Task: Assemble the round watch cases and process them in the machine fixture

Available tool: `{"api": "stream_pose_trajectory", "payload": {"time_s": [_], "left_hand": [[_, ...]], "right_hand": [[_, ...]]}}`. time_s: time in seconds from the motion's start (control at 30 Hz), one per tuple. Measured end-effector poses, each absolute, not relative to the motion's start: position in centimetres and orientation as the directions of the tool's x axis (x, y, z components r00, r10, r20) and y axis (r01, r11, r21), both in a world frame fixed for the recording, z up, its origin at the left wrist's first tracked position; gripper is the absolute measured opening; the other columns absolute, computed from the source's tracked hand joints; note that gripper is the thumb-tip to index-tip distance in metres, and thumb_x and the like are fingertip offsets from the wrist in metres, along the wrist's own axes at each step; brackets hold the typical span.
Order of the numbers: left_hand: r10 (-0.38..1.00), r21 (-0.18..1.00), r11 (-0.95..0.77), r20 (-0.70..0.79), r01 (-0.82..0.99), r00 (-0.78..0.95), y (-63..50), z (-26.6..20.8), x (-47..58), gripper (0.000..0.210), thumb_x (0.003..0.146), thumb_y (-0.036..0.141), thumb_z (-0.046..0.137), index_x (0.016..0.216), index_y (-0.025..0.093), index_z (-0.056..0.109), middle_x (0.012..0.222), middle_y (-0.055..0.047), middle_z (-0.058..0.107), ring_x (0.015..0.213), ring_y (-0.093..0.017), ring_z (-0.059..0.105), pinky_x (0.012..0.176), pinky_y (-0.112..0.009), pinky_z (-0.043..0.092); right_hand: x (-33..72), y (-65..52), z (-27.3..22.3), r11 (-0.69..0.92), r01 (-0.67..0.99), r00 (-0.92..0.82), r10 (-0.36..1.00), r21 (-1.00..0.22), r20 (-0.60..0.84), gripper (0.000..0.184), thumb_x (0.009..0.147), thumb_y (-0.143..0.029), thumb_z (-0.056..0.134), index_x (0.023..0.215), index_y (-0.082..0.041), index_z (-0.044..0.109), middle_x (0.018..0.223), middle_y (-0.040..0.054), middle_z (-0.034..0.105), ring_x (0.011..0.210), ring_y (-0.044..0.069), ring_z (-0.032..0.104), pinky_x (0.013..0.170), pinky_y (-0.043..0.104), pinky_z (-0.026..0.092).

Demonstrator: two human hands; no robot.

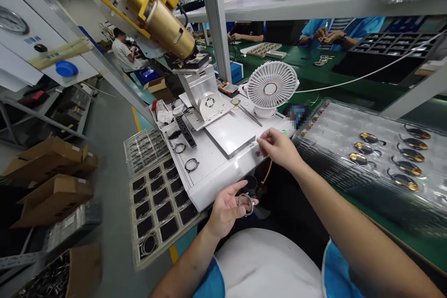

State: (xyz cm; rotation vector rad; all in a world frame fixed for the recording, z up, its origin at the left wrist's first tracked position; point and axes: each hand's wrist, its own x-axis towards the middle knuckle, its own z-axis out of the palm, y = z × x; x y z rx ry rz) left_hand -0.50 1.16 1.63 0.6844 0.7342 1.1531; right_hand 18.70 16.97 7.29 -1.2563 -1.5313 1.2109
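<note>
A white machine base point(223, 167) sits on the green counter point(401, 237) under a tilted gold press head point(164, 21), with a small white fan point(270, 86) behind its plate, a clear tray of gold-coloured parts point(387, 149) to the right and a black-pocketed tray point(159, 205) to the left, all within easy reach. The right hand point(279, 149) hovers at the base's front edge, fingertips pinched, though I cannot tell whether that grip holds anything. The left hand point(226, 207) waits palm-up just below, its half-curled grip cradling a small metal ring point(246, 204) in the fingers.
</note>
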Motion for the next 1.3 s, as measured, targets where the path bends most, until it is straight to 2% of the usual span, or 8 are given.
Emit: {"api": "stream_pose_trajectory", "payload": {"time_s": [0.13, 0.3, 0.47, 0.6, 0.9, 1.03, 1.13, 1.3], "left_hand": [[0.973, 0.836, 0.199, -0.106, -0.512, 0.204, 0.3, 1.5, -1.0, 0.091, 0.064, 0.041, 0.097, 0.142, 0.013, 0.06, 0.102, -0.016, 0.081, 0.1, -0.028, 0.077, 0.084, -0.033, 0.057], [0.991, 0.941, 0.053, -0.008, -0.334, 0.135, -1.8, 0.5, -1.7, 0.103, 0.069, 0.038, 0.095, 0.155, 0.017, 0.044, 0.128, -0.023, 0.073, 0.102, -0.029, 0.076, 0.086, -0.037, 0.06], [0.962, 0.963, -0.24, 0.218, 0.126, 0.164, -2.1, -0.5, -0.9, 0.107, 0.074, 0.023, 0.09, 0.163, 0.031, 0.03, 0.172, -0.025, 0.019, 0.11, -0.032, 0.075, 0.088, -0.044, 0.064], [0.884, 0.83, -0.397, 0.23, 0.393, 0.408, -0.5, -0.3, 0.2, 0.111, 0.078, 0.022, 0.085, 0.166, 0.028, 0.019, 0.17, -0.023, 0.028, 0.131, -0.041, 0.063, 0.108, -0.056, 0.056], [0.925, 0.971, -0.23, 0.239, -0.065, 0.295, 0.5, 0.0, 1.3, 0.091, 0.067, 0.023, 0.096, 0.145, 0.029, 0.051, 0.173, -0.025, 0.014, 0.106, -0.031, 0.078, 0.087, -0.041, 0.067], [0.872, 0.927, -0.354, 0.278, 0.127, 0.403, 0.3, 0.2, 0.7, 0.094, 0.068, 0.025, 0.094, 0.149, 0.025, 0.047, 0.168, -0.028, 0.028, 0.106, -0.033, 0.078, 0.092, -0.046, 0.065], [0.843, 0.85, -0.428, 0.253, 0.308, 0.475, 0.2, 0.3, 0.4, 0.085, 0.078, 0.023, 0.086, 0.152, 0.026, 0.045, 0.168, -0.024, 0.034, 0.125, -0.038, 0.069, 0.102, -0.053, 0.06], [0.858, 0.923, -0.352, 0.25, 0.157, 0.449, 0.2, 0.0, 0.4, 0.096, 0.073, 0.02, 0.089, 0.155, 0.03, 0.041, 0.169, -0.023, 0.033, 0.119, -0.034, 0.073, 0.101, -0.051, 0.06]], "right_hand": [[17.1, 20.8, 8.1, -0.111, 0.203, -0.055, 0.991, -0.973, -0.125, 0.019, 0.088, -0.014, 0.065, 0.082, -0.022, 0.049, 0.056, -0.0016, 0.063, 0.044, 0.015, 0.058, 0.046, 0.025, 0.047], [17.9, 17.8, 6.3, -0.056, 0.182, 0.026, 0.998, -0.982, -0.052, 0.03, 0.084, -0.033, 0.078, 0.095, -0.023, 0.051, 0.051, -0.007, 0.058, 0.037, 0.013, 0.049, 0.04, 0.023, 0.038], [18.2, 9.4, 3.6, -0.127, 0.021, -0.274, 0.953, -0.992, -0.128, 0.046, 0.079, -0.06, 0.08, 0.083, -0.016, 0.066, 0.071, 0.0055, 0.07, 0.057, 0.016, 0.062, 0.049, 0.026, 0.049], [17.7, 6.0, 2.8, -0.287, -0.156, -0.327, 0.918, -0.945, -0.225, 0.051, 0.078, -0.061, 0.083, 0.099, -0.015, 0.074, 0.084, 0.0076, 0.075, 0.071, 0.019, 0.068, 0.065, 0.031, 0.059], [20.0, 6.6, 3.7, -0.315, -0.197, -0.302, 0.92, -0.929, -0.248, 0.042, 0.072, -0.053, 0.09, 0.086, -0.016, 0.076, 0.066, 0.003, 0.069, 0.058, 0.014, 0.063, 0.059, 0.027, 0.056], [20.3, 6.5, 3.3, -0.323, -0.132, -0.285, 0.918, -0.937, -0.276, 0.043, 0.068, -0.05, 0.093, 0.086, -0.016, 0.076, 0.07, 0.0048, 0.073, 0.06, 0.018, 0.069, 0.059, 0.029, 0.06], [20.4, 6.5, 2.9, -0.339, -0.143, -0.322, 0.904, -0.93, -0.28, 0.043, 0.063, -0.047, 0.095, 0.086, -0.016, 0.077, 0.077, 0.0062, 0.075, 0.066, 0.021, 0.073, 0.064, 0.031, 0.063], [20.3, 6.3, 3.0, -0.375, -0.213, -0.278, 0.909, -0.902, -0.311, 0.045, 0.065, -0.052, 0.094, 0.079, -0.015, 0.072, 0.066, 0.0031, 0.07, 0.057, 0.015, 0.067, 0.058, 0.027, 0.059]]}}
